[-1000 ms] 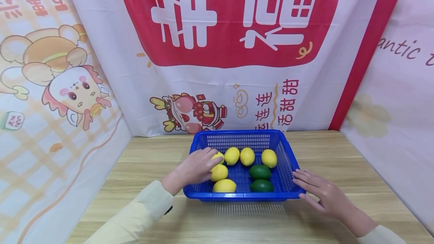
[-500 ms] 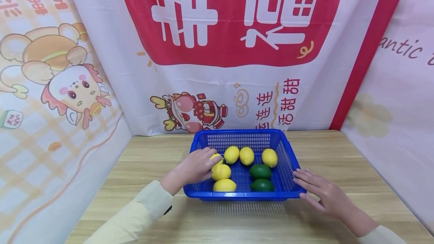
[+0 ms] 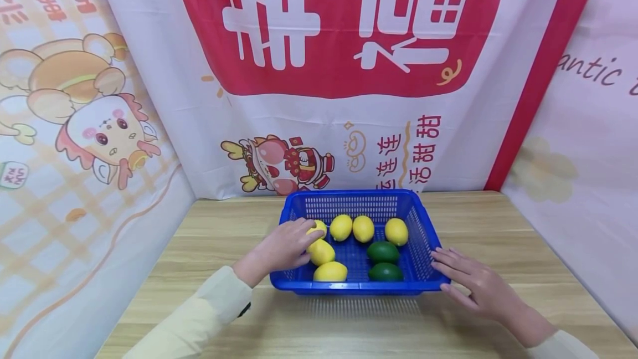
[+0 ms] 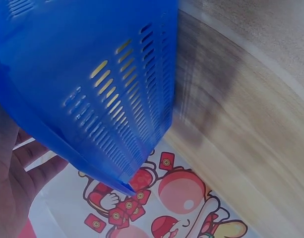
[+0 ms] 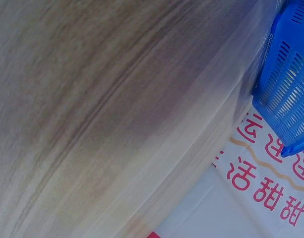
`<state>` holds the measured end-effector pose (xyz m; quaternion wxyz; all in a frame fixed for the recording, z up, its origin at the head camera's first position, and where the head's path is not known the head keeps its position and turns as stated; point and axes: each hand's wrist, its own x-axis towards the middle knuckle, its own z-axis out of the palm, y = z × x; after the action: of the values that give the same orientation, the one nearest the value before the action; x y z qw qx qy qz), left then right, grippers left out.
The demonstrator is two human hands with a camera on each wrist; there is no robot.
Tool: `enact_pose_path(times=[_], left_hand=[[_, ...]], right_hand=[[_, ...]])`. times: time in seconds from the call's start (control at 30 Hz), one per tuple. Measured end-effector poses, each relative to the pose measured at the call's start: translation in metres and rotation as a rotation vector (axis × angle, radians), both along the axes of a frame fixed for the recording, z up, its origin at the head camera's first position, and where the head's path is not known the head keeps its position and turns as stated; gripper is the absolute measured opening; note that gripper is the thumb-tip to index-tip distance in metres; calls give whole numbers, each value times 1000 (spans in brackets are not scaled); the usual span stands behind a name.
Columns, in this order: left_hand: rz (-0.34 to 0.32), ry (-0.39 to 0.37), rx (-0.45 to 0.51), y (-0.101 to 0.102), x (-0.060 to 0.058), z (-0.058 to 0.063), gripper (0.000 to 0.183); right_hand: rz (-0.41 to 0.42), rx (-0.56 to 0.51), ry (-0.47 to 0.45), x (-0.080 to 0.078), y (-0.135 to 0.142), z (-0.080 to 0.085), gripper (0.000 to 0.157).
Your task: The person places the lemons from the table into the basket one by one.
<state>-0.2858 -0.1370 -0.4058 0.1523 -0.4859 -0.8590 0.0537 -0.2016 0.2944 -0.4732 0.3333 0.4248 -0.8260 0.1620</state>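
A blue plastic basket [image 3: 360, 288] holds several yellow lemons and two dark green, lemon-shaped fruits. My left hand [image 3: 284, 242] reaches over the left rim, fingers bent over the back-left lemon [image 3: 319, 228]. Its index finger and thumb are at the middle lemon [image 3: 322, 252] on that side, which lies tilted. Another lemon [image 3: 330, 272] lies in front of it. In the left wrist view, fingers [image 4: 35, 166] show beyond the basket's rim. My right hand [image 3: 478, 287] rests with straight fingers against the right rim, thumb by the front corner; the right wrist view does not show it.
Two lemons [image 3: 351, 229] lie side by side at the back, with another lemon [image 3: 396, 231] at the back right. Two green fruits [image 3: 384, 262] sit at the front right. The basket stands on a wooden table [image 3: 224, 226] before a printed cloth [image 3: 339, 109].
The middle left lemon shifts slightly right, then back left, and turns to a tilt under the left hand. The back-left lemon also shifts a little. The right hand stays at the rim.
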Motion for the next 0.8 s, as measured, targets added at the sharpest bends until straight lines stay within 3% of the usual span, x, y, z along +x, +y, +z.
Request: enact_pose_path(times=[0.37, 0.8], left_hand=[[32, -51, 46, -8, 1, 4, 46], [51, -44, 98, -17, 3, 4, 44]], right_hand=[[7, 4, 3, -1, 1, -2, 50], [-4, 11, 3, -1, 2, 0, 51]])
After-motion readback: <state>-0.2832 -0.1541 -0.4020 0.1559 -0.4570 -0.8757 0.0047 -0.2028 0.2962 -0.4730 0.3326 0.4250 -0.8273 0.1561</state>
